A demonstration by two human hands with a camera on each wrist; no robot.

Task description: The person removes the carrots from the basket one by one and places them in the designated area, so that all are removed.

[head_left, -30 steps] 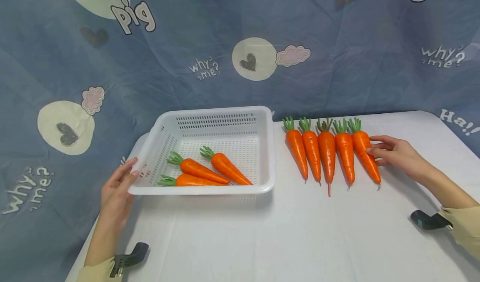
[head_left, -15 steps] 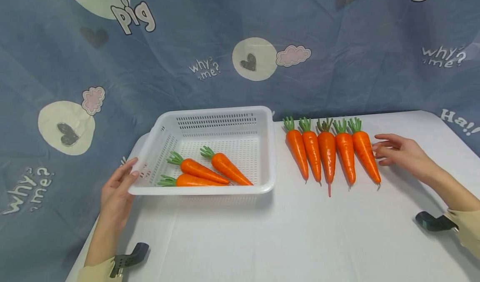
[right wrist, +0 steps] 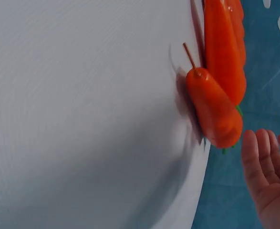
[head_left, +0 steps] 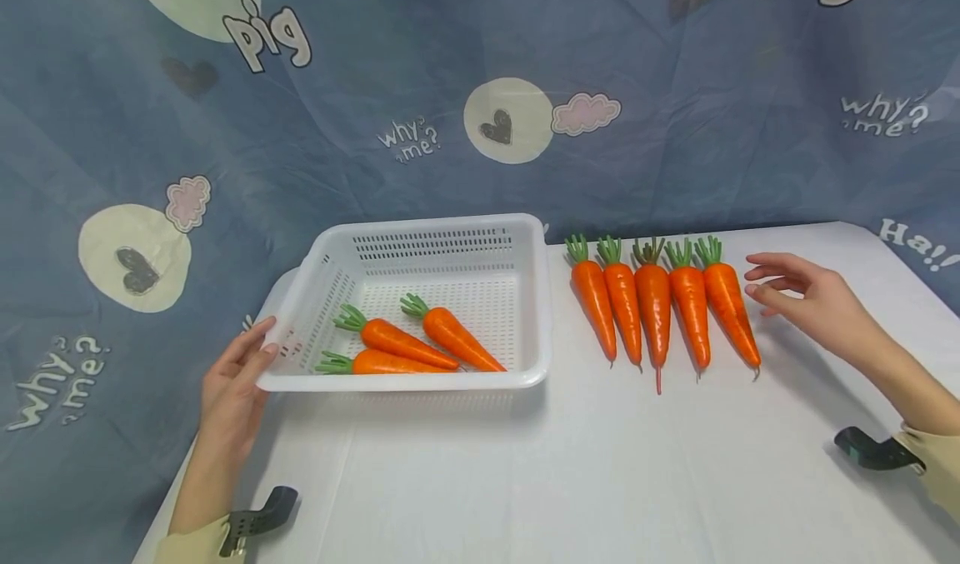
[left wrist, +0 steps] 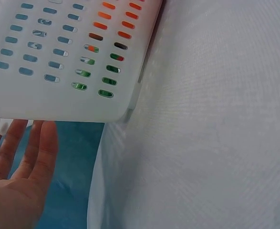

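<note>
My left hand point(head_left: 236, 381) rests at the left rim of a white plastic basket point(head_left: 405, 383), fingers fairly straight in the left wrist view and fingertips partly behind the rim. Inside the basket lie three orange carrots with green tops, including an upper carrot point(head_left: 457, 335). To its right, several carrots stand in a slanting row on the table, tops away from me. Just right of the rightmost carrot point(head_left: 729, 306), my right hand point(head_left: 817, 301) hovers with loosely bent fingers and holds nothing. The right wrist view shows its straight fingers beside the nearest carrot point(right wrist: 216, 112).
A white cloth covers the table point(head_left: 585, 472). Behind it hangs a blue printed curtain point(head_left: 420, 56), close to the basket's far side and the carrot tops. Black wrist straps, such as the left strap point(head_left: 262, 510), sit at both sleeves.
My right hand has come away from the rightmost carrot, moving right and slightly up. The left hand, the basket and the carrots stay in place.
</note>
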